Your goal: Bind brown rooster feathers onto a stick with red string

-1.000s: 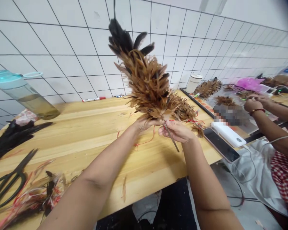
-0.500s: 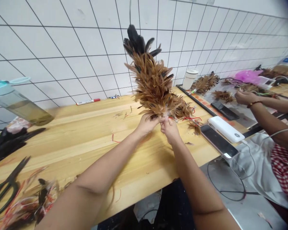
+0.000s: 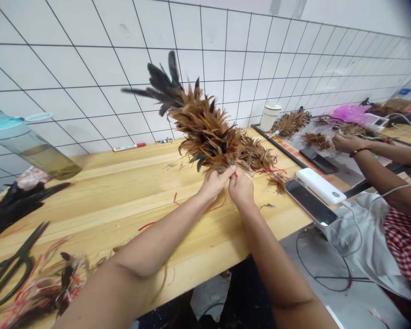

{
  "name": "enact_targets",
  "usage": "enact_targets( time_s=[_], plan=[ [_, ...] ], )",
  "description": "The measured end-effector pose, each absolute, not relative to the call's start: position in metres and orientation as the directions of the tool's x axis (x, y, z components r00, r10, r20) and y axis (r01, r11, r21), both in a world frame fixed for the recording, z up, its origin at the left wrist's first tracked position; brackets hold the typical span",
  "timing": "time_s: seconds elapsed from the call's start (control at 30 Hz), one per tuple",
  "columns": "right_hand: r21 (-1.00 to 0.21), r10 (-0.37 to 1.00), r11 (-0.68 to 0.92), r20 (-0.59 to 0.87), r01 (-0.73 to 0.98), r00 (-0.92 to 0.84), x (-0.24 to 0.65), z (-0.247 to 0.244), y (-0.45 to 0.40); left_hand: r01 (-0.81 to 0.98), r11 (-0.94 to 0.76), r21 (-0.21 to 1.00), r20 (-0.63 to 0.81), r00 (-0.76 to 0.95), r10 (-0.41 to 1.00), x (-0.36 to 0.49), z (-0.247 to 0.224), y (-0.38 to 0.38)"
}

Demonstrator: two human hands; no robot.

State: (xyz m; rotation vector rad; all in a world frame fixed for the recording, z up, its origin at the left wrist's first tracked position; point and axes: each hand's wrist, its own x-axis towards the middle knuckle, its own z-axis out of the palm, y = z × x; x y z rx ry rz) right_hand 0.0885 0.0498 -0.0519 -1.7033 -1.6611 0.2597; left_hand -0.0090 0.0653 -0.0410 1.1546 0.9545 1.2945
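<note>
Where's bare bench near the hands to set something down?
Widest patch: the wooden bench between the red marker, the black feathers and the left hand, which grips the feather bundle with the right hand. Smaller strip: between the right hand and the phone. Crowded: lower left, scissors and scraps; far right, power bank.

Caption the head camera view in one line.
Left hand and right hand grip a feather bundle above a wooden workbench.

Big pale pine workbench (image 3: 130,192) here, pretty cluttered: black steel scissors (image 3: 12,269) and a heap of glossy black feathers (image 3: 20,201) way off past the left hand (image 3: 215,183), a loose red thread (image 3: 147,225) just below it, plus a white power bank (image 3: 320,186) beside a rose-gold-edged smartphone (image 3: 310,202) right of the right hand (image 3: 240,188).
</note>
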Motion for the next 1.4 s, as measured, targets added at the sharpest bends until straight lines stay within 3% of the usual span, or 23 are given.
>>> enact_targets(
  time_s=[0.07,0.13,0.2,0.27,0.37,0.5,0.67,0.83,1.0,1.23,1.4],
  plan=[
    [-0.812,0.958,0.195,0.277,0.550,0.070,0.096,-0.054,0.053,-0.201,-0.130,0.971,0.156,0.121,0.980,-0.014,-0.045,0.072],
    [-0.970,0.987,0.154,0.141,0.186,-0.079,0.106,-0.054,0.055,-0.219,-0.142,0.965,0.188,0.206,0.960,-0.019,-0.046,0.078],
    [-0.990,0.968,-0.017,0.018,-0.137,-0.249,0.115,-0.052,0.055,-0.241,-0.117,0.963,0.197,0.338,0.920,-0.024,-0.045,0.083],
    [-0.941,0.932,-0.161,-0.045,-0.297,-0.361,0.122,-0.049,0.054,-0.268,-0.071,0.961,0.197,0.480,0.855,-0.028,-0.042,0.084],
    [-0.903,0.884,-0.262,-0.084,-0.339,-0.460,0.127,-0.047,0.052,-0.260,-0.006,0.965,0.173,0.622,0.764,-0.034,-0.038,0.082],
    [-0.871,0.847,-0.315,-0.079,-0.376,-0.525,0.126,-0.048,0.053,-0.169,-0.048,0.984,0.148,0.649,0.746,-0.040,-0.039,0.082],
    [-0.802,0.873,-0.314,-0.033,-0.509,-0.487,0.117,-0.049,0.055,-0.094,-0.146,0.985,0.172,0.436,0.883,-0.035,-0.049,0.090],
    [-0.743,0.940,-0.311,-0.150,-0.592,-0.305,0.105,-0.050,0.058,0.137,-0.308,0.942,0.289,0.141,0.947,-0.018,-0.059,0.092],
    [-0.788,0.978,-0.206,-0.158,-0.580,-0.133,0.099,-0.054,0.061,0.390,-0.306,0.868,0.307,0.063,0.950,-0.012,-0.057,0.083],
    [-0.869,0.996,-0.005,-0.048,-0.495,0.073,0.095,-0.059,0.066,0.400,-0.352,0.846,0.359,0.062,0.931,-0.010,-0.050,0.072],
    [-0.821,0.998,-0.032,-0.060,-0.569,0.030,0.110,-0.053,0.065,0.285,-0.373,0.883,0.332,0.180,0.926,-0.005,-0.056,0.073]
  ],
)
